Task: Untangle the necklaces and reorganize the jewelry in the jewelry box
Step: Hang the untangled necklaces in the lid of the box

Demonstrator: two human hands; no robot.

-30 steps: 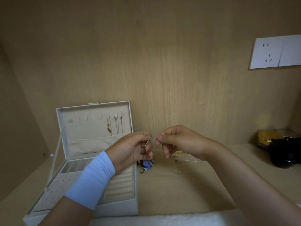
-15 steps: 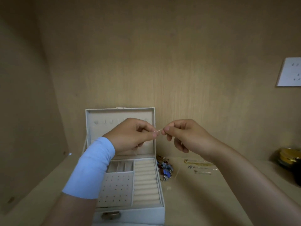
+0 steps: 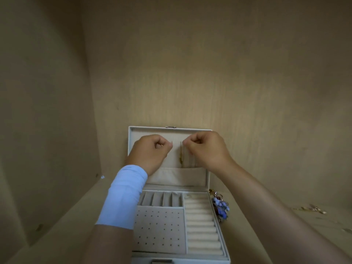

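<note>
Our left hand (image 3: 152, 149) and right hand (image 3: 205, 147) are both curled, fingertips pinched, up against the lid (image 3: 190, 133) of the jewelry box (image 3: 200, 261). Whether a chain sits in them, we cannot tell. A gold necklace (image 3: 181, 158) hangs between them. We'd keep moves small and hang each chain apart. The blue beaded tangle (image 3: 221, 206) waits just right.

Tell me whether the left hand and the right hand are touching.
Apart. The head view shows bare lid lining and a hanging gold necklace between the left hand and right hand.
</note>
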